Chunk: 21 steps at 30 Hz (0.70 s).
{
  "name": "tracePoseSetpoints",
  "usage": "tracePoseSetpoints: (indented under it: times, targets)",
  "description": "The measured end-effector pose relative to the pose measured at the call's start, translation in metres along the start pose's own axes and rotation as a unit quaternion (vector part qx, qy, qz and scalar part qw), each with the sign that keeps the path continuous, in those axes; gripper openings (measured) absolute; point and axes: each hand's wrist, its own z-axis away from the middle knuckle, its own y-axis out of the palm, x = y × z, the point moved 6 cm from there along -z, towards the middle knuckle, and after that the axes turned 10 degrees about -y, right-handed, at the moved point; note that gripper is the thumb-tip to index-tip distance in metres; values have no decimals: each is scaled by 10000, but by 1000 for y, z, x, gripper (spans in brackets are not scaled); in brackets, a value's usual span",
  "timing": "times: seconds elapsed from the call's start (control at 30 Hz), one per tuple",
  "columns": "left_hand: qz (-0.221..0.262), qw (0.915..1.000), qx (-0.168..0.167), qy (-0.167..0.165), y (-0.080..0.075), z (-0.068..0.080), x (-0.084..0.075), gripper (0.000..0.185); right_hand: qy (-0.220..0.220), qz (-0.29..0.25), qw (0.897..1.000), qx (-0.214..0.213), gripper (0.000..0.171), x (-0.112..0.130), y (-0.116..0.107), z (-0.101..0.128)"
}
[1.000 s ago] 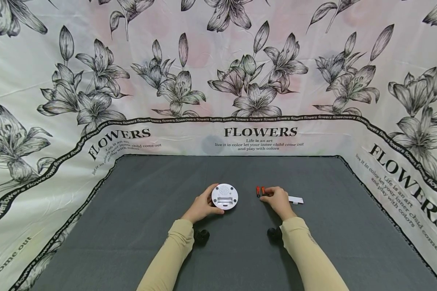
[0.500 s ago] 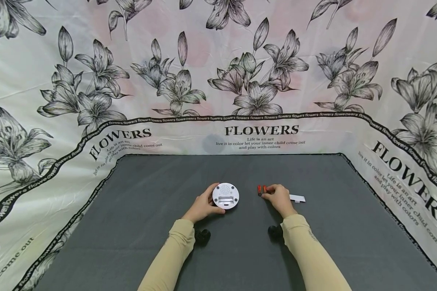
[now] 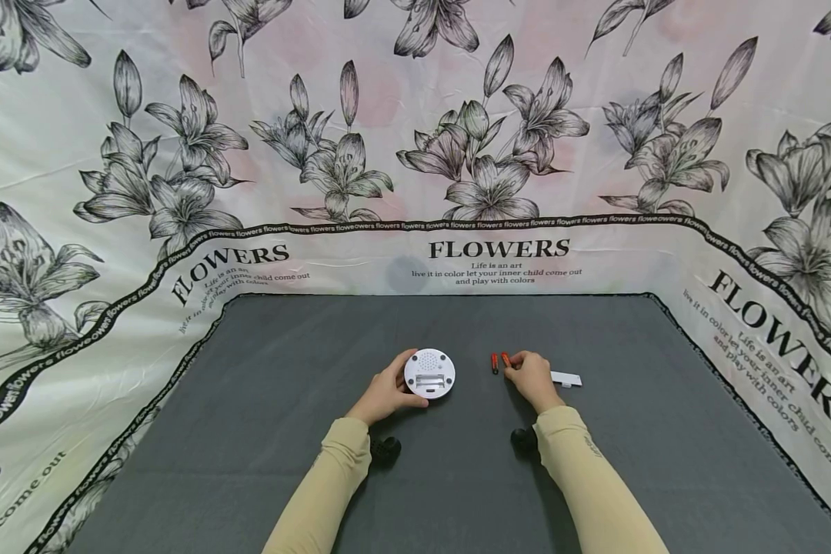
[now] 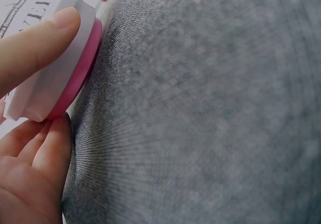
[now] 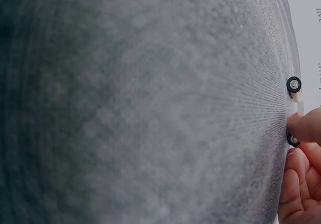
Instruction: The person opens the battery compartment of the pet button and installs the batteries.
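A round white device (image 3: 428, 373) with a pink rim (image 4: 80, 66) lies back-up on the grey mat, its battery slot showing. My left hand (image 3: 385, 394) grips its left edge, thumb on the near side and fingers (image 4: 35, 43) over the white face. Two red batteries lie to its right. The left battery (image 3: 495, 363) lies free. The right battery (image 3: 506, 359) is slanted, and my right hand (image 3: 529, 377) pinches it with its fingertips. In the right wrist view the two battery ends (image 5: 294, 84) show beside a fingertip (image 5: 306, 126).
A small white cover piece (image 3: 568, 378) lies just right of my right hand. The grey mat (image 3: 305, 338) is ringed by a flower-printed cloth wall (image 3: 498, 250) at the back and both sides.
The right battery has tilted and drawn slightly apart from the left one under my right fingertips. The left hand and device have stayed put.
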Motion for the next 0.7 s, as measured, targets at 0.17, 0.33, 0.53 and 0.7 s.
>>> tracePoseSetpoints:
  times: [0.17,0.33,0.53,0.7]
  targets:
    - [97,9999,48,-39,2,-1,2,92,30,-19,10000,-50,15,-1,-2,3]
    - [114,9999,69,-24,3,-2,2,93,235,-597,9970,-425,20,-11,-4,6]
    - [83,10000,24,17,2,-3,1,92,-193,-1288,9884,-784,18,-2,-11,8]
    - [81,9999,21,73,1,-3,-2,91,-945,-1546,9809,-706,15,20,-15,4]
